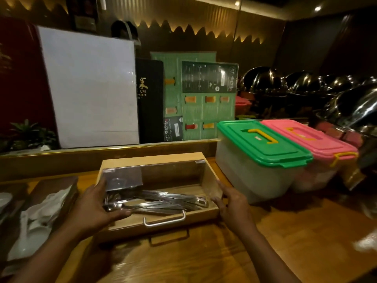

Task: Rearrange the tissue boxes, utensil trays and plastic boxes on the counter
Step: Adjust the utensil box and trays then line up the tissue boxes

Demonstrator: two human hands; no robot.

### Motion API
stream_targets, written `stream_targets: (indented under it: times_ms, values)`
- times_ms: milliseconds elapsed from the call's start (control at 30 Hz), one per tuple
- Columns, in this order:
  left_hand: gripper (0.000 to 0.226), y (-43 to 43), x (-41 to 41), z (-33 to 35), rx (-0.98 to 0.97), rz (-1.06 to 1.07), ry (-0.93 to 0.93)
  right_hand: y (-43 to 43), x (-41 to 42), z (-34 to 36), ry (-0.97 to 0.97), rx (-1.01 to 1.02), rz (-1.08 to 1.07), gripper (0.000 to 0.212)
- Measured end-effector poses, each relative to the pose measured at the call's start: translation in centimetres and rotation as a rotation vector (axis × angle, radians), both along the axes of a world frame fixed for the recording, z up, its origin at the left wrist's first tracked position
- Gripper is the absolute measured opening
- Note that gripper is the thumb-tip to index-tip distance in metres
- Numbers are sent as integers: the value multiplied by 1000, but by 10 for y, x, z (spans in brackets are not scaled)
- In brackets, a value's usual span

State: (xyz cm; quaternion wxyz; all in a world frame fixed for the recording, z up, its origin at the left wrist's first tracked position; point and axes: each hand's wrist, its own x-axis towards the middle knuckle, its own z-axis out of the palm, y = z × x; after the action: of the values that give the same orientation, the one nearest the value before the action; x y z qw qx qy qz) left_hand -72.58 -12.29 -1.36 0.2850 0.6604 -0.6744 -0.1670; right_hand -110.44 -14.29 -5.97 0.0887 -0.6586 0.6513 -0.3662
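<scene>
Head view: utensil tray gripped at both ends, mid-counter near the front edge.

Your left hand wraps the tray's left end, thumb over the clear lid; your right hand presses flat and spread against the right end. Risk: tilt it and the loose cutlery will slide. Slide it right and it strikes the green-lidded plastic box standing just beside it on the counter.
</scene>
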Motion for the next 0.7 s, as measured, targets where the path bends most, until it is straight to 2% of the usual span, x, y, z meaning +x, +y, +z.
stream_targets:
  times_ms: [100,267,500,700]
  values:
    - [117,-18,-10,-12,25,-18,67,-9,-14,1,113,-3,-71,57]
    - [121,-40,-41,-23,4,13,90,-25,-36,2,336,-76,-156,54]
    - [138,-70,-67,-36,18,14,81,-40,-58,2,476,-171,-242,42]
    - [139,-85,-86,-40,1,17,58,-51,-72,2,543,-186,-288,40]
